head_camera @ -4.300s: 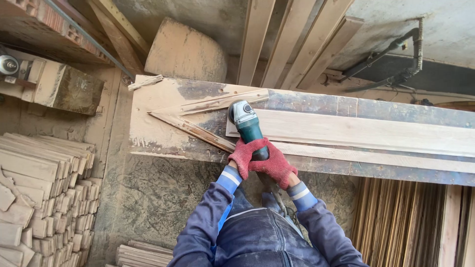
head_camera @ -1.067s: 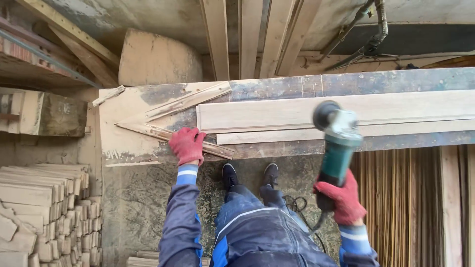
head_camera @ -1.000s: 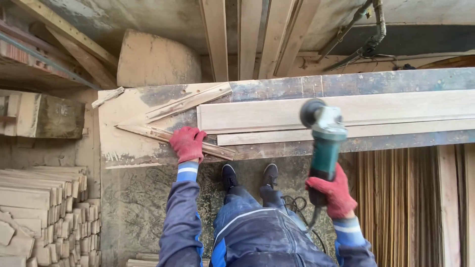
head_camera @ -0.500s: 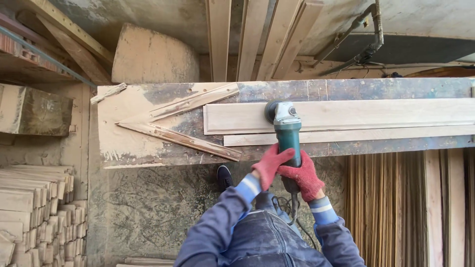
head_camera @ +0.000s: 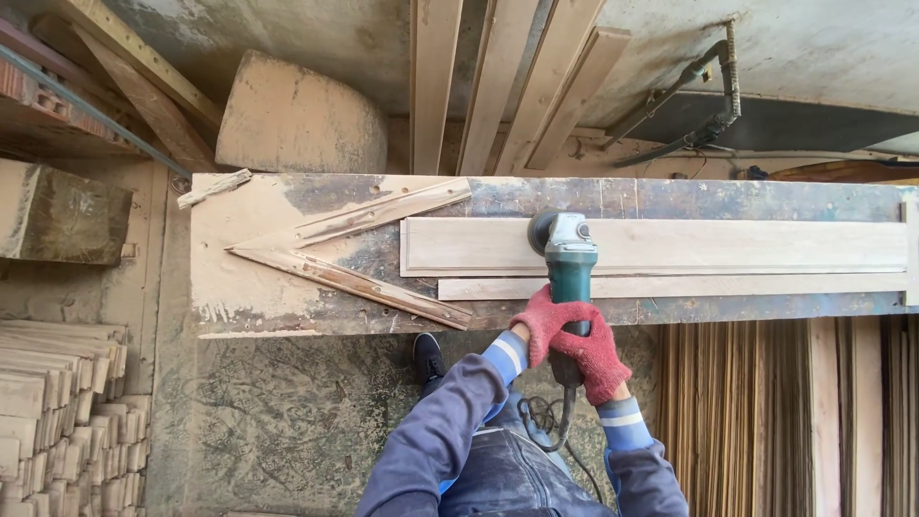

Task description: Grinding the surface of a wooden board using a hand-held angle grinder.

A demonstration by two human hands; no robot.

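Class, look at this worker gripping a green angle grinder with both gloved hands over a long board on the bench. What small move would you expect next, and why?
Probably a slow slide of the angle grinder along the long board, to the person's right. Both the left hand and right hand grip its body, its head sits on the board near the left end, and most of the board's length lies to the right.

My left hand (head_camera: 538, 324) and my right hand (head_camera: 595, 354) each wear a red knitted work glove with a coarse, fuzzy weave. Below each glove a ribbed cuff shows, bright blue with white stripes. My sleeves are dusty slate-blue cloth, creased at the elbows. Between the sleeves lie my dark grey-blue trousers, dulled with pale dust, a bright blue hem edging the jacket above them. Left of the left glove, one black shoe (head_camera: 428, 355) shows on the floor.
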